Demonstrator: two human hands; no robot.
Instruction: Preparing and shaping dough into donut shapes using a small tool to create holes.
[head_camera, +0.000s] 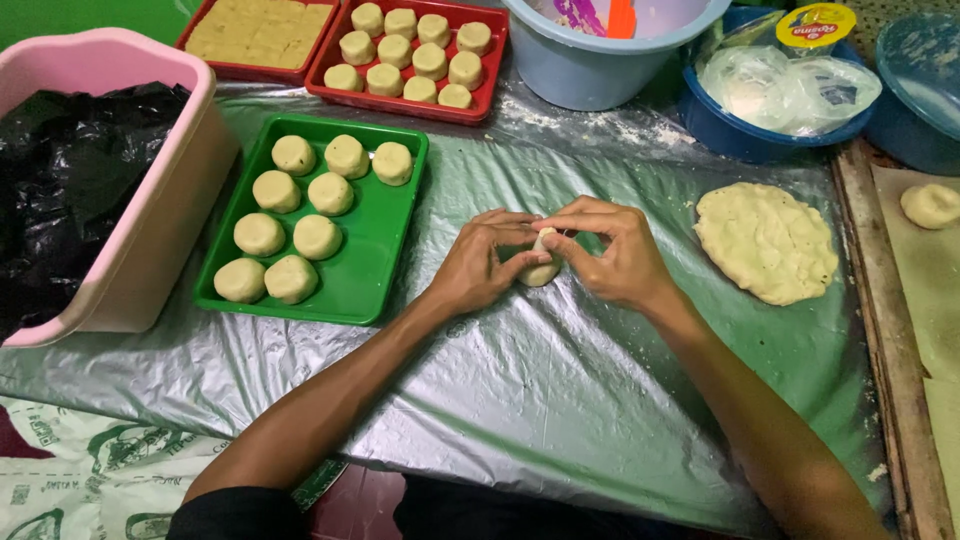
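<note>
I see the dough ball (541, 268) held just above the plastic-covered bench (560, 400), pinched between my left hand (482, 265) and right hand (615, 255), fingers curled narrowly around it, green tray (375, 240) to its left.

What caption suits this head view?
Both hands, left hand and right hand, pinch a dough ball beside a green tray.

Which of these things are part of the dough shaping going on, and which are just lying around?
In use:
left hand and right hand, both pinching the dough piece
flat dough slab
green tray of shaped dough balls
red tray of shaped pieces

Lying about:
pink tub with black bag
pale blue bucket
blue bowl of plastic wrappers
</note>
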